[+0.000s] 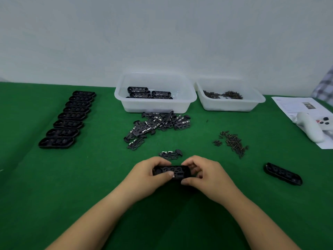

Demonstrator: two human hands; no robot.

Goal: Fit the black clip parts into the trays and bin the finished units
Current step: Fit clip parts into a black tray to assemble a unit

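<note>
Hands point(177, 175) around oblong black plastic tray point(172, 171) over green felt point(90, 177).

Open green felt table surface point(100, 177) lies along the near edge, to either side of the forearms. A column of eight empty black oval trays point(67, 119) blocks the left side, running from mid-depth toward the far edge. At the far edge, two translucent white plastic bins stand side by side: the left bin point(155, 103) and the right bin point(229, 103), with a narrow gap between. A heap of loose black clip parts point(156, 126) lies directly before the left bin. A scatter of small dark screws point(232, 143) occupies mid-right. A single black oval tray point(282, 174) lies toward the near right. A white handheld controller point(313, 127) on a printed paper sheet point(292, 105) obstructs the right edge.
</note>
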